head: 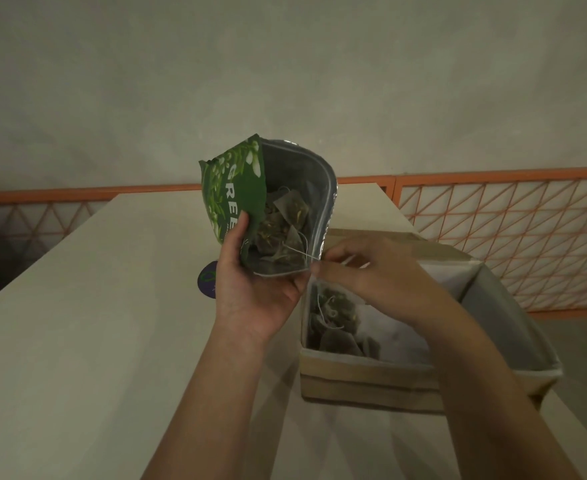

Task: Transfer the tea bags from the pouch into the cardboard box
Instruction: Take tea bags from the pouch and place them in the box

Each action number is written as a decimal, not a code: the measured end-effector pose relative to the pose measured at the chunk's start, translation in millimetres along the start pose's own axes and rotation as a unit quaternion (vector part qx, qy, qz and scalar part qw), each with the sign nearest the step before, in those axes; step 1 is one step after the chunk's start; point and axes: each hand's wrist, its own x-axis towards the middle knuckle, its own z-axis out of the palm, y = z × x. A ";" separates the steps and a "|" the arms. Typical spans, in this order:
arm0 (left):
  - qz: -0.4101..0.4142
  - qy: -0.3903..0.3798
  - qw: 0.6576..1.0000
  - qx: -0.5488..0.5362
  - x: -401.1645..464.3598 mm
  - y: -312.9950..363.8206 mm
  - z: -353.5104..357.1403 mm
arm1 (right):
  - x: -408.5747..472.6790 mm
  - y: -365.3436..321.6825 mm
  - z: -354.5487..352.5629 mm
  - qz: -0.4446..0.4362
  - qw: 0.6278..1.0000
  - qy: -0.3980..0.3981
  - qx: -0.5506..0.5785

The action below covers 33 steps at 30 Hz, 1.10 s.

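While your left hand [250, 289] grips the soft green pouch [267, 206], your right hand [361, 268] pinches a thin string [304, 252]; those light, flimsy tea bags [285, 230] should lift best by it.

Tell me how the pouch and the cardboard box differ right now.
The pouch is green and glossy; the cardboard box is plain brown with a pale lining. The pouch is held up off the table, gripped by the left hand; the cardboard box rests on the table. The pouch's mouth faces the camera; the cardboard box opens upward. Both are open and hold tea bags.
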 end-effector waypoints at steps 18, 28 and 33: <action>0.004 0.022 1.000 -0.002 -2.6 0.7 2.9 | -1.0 -11.9 -5.1 -0.117 0.933 0.234 0.246; -0.001 -0.004 1.000 -0.007 -0.4 0.0 -0.8 | -1.5 13.4 -28.7 -0.019 0.993 0.103 0.046; 0.005 -0.010 1.000 0.005 0.2 -1.2 0.9 | 1.2 25.9 -16.8 0.067 0.988 -0.020 -0.139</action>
